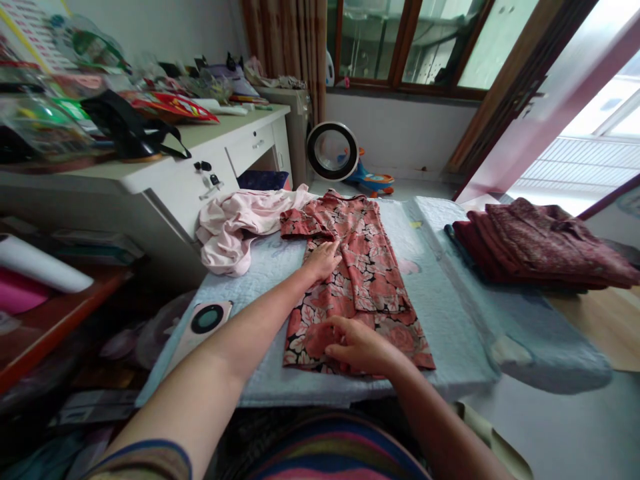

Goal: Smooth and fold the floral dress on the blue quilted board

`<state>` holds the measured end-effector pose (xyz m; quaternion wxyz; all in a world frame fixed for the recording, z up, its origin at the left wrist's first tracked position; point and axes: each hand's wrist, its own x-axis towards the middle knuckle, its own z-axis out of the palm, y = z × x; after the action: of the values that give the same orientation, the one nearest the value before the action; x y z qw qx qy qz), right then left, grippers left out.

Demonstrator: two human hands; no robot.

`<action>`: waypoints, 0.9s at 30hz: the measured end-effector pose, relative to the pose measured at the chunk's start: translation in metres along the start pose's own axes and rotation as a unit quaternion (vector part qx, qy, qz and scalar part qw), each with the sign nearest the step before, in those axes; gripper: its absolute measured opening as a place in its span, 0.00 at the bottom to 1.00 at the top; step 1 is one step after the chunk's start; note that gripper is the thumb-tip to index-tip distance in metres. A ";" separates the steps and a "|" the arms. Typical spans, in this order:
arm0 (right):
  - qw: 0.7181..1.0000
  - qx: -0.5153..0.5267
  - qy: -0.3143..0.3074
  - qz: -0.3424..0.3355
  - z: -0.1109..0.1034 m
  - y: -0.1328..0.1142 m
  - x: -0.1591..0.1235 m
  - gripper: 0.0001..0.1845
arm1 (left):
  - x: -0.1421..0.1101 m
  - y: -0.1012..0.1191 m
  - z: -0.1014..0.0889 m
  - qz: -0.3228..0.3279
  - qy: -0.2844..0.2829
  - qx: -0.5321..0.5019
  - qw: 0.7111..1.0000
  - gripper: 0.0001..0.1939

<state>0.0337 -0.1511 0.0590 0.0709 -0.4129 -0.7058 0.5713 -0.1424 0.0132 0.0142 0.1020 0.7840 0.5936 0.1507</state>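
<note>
A red floral shirt (370, 267) with black and cream leaves lies on the pale blue quilted cover (445, 313) in front of me. One sleeve is laid down along its body; the other is folded at the left, its cuff pointing outward. My left hand (324, 260) rests on the shirt's middle near that left sleeve, fingers stretched out. Over the lower part of the shirt is my right hand (357, 343), with thumb and fingers apart and slightly curled, holding nothing. Beside the shirt, at the far left, a pale pink garment (233, 230) lies crumpled.
A phone (203, 327) with a round dark camera ring lies left of my forearm. Folded dark red clothes (540, 247) are stacked at the right. A cluttered white desk (210, 143) borders the left, and a round black-rimmed object (333, 152) stands behind the covered surface.
</note>
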 end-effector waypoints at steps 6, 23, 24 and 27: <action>0.974 -0.119 0.183 -0.059 -0.058 0.018 -0.011 0.18 | -0.063 0.029 -0.001 -0.035 -0.024 0.070 0.997 0.37; 0.782 -0.377 0.494 0.057 -0.082 0.089 0.001 0.16 | -0.118 0.059 0.011 -0.018 0.009 0.105 0.994 0.34; 0.779 -0.376 0.498 0.063 -0.081 0.089 0.001 0.16 | -0.118 0.059 0.012 -0.018 0.008 0.106 0.994 0.34; 0.770 -0.371 0.513 0.081 -0.080 0.087 0.001 0.15 | -0.118 0.059 0.012 -0.017 0.003 0.109 0.994 0.34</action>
<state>0.1223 -0.0902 0.0107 0.2177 -0.6944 -0.6853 -0.0281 -0.1146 -0.1164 0.0090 0.0164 0.7794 0.6204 0.0860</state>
